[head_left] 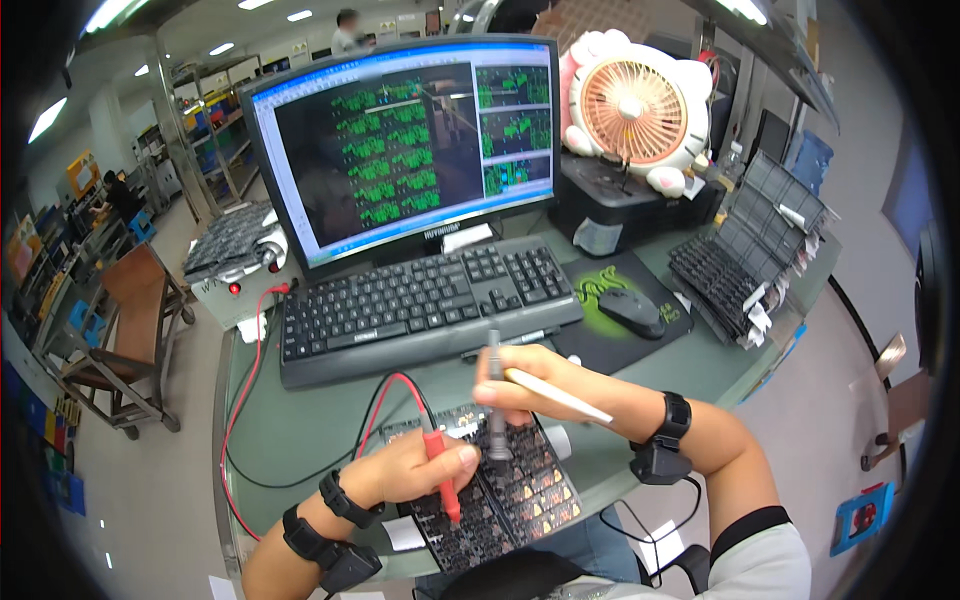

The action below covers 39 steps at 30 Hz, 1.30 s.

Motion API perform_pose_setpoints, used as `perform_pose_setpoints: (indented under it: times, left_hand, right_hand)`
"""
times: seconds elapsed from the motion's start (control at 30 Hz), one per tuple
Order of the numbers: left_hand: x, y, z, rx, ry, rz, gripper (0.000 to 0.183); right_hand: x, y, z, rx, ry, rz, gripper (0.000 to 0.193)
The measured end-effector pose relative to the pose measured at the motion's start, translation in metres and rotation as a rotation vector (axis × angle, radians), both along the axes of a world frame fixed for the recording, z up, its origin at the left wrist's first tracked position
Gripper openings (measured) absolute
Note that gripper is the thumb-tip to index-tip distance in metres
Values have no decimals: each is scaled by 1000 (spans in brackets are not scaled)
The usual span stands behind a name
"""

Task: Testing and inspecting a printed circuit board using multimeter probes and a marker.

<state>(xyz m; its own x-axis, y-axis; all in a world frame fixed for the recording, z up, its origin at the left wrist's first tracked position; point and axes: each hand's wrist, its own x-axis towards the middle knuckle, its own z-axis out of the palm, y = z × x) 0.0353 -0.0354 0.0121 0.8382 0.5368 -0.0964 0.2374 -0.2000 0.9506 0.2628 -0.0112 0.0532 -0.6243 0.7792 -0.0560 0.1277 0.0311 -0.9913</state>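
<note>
My left hand (410,468) is closed round a red test probe (443,475), its tip pointing down at a dark circuit board panel (475,520) at the table's front edge. The panel carries rows of small components. Over the panel's far part, my right hand (520,383) pinches an upright grey rod-shaped tool (496,430), whose exact kind I cannot make out. A pale, thin stick with a pointed end (560,395) lies across the same hand, pointing toward the wrist. Black and red leads (375,410) loop beside the left hand.
Behind the hands stand a black keyboard (420,305) and a monitor (410,150) showing green board layouts. To the right are a mouse (632,312), a fan (635,105) and a rack of dark boards (745,265). A metal instrument box (240,290) with a red lead sits left.
</note>
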Motion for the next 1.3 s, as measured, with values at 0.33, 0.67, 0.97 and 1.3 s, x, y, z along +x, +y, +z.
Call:
perform_pose_setpoints:
  times: [0.33,0.67,0.97,1.3]
  left_hand:
    - [6,-7,11,11,-61,51,53]
    - [-18,5,9,-137,-28,462,64]
    - [-16,-8,2,-79,-50,404,64]
    - [-24,-9,10,-222,46,417,62]
  right_hand:
    - [29,-5,-36,-81,0,128,27]
    - [29,-5,-37,-79,64,91,24]
    - [39,-4,-26,-47,213,-87,19]
    - [27,-7,-58,-135,166,-52,20]
